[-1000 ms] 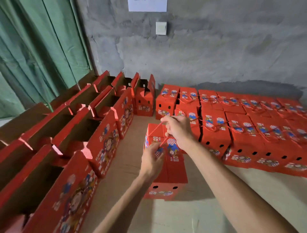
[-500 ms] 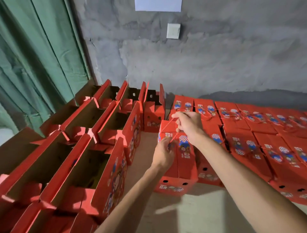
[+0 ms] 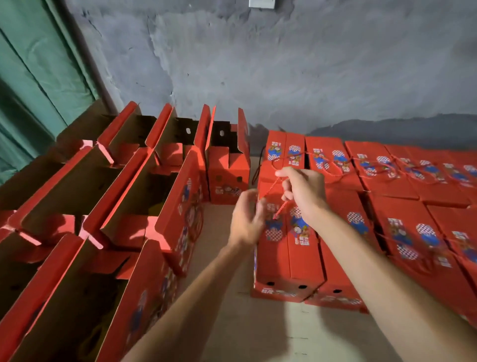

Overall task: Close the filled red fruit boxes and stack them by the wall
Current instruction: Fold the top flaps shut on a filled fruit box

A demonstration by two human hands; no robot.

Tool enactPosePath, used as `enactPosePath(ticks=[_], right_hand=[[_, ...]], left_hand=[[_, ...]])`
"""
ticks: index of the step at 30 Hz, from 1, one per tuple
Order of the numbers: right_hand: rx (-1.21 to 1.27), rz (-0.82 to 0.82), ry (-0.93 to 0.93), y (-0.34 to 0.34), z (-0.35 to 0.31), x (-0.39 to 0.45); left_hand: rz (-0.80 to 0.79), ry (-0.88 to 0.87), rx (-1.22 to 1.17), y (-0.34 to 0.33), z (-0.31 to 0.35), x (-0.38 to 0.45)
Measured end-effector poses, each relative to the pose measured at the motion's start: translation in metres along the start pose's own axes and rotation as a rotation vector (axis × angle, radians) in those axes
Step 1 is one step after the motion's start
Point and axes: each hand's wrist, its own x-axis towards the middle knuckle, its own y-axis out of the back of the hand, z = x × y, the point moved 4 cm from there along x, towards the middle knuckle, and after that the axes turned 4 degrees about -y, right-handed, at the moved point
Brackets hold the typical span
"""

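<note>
Two bare hands are working over one closed red cardboard fruit box (image 3: 289,261) with printed cartoon patches on its lid, which is sitting on the pale cardboard-covered floor (image 3: 258,330) at the front left corner of the closed lot. Right hand (image 3: 304,192) is hovering above the far end of that box, fingers curled and pinching the red-and-white twisted cord handle (image 3: 280,210), which is running up taut from the lid into the grip. Left hand (image 3: 246,221) is sitting just beside the box's left top edge, motion-blurred; fingers are bent toward the lid, but whether they are gripping anything cannot be told. Box is touching a neighbouring closed red box (image 3: 343,261) on its right side. Further right and back, many closed red boxes (image 3: 402,181) of the same print are lying packed side by side in rows, their cord handles draping loosely across the lids, the farthest row reaching near the rough grey plastered wall (image 3: 284,72). On the left, several open red boxes with raised flaps and brown cardboard interiors (image 3: 134,196) are standing in rows; their contents are too dark to make out. One open red box (image 3: 228,165) is standing alone near the wall, just beside the closed rows. Green fabric curtain (image 3: 33,85) is hanging at the far left, and a white switch plate (image 3: 261,3) is showing at the top edge of the wall.
</note>
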Motion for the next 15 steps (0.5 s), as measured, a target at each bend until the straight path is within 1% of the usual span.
enactPosePath(ticks=[2,3,6,8,11,13,15], right_hand=[[-0.021,-0.003,0.031,-0.006,0.004,0.015],[-0.025,0.002,0.04,-0.008,0.007,0.023],[-0.02,0.019,0.053,-0.014,0.017,0.048],[-0.003,0.029,0.041,-0.018,0.024,0.065],[-0.009,0.046,0.025,-0.021,0.037,0.085],[-0.001,0.037,0.03,-0.022,0.043,0.092],[0.013,0.029,0.038,-0.022,0.046,0.093]], left_hand=[[0.063,-0.051,0.193,0.015,-0.014,0.048],[0.068,-0.068,0.312,0.021,-0.021,0.074],[-0.035,-0.104,0.754,0.029,-0.034,0.146],[-0.14,-0.068,0.953,0.028,-0.043,0.183],[-0.278,0.02,1.068,0.025,-0.051,0.217],[-0.343,-0.006,1.159,0.024,-0.049,0.227],[-0.36,-0.087,1.216,0.025,-0.04,0.232]])
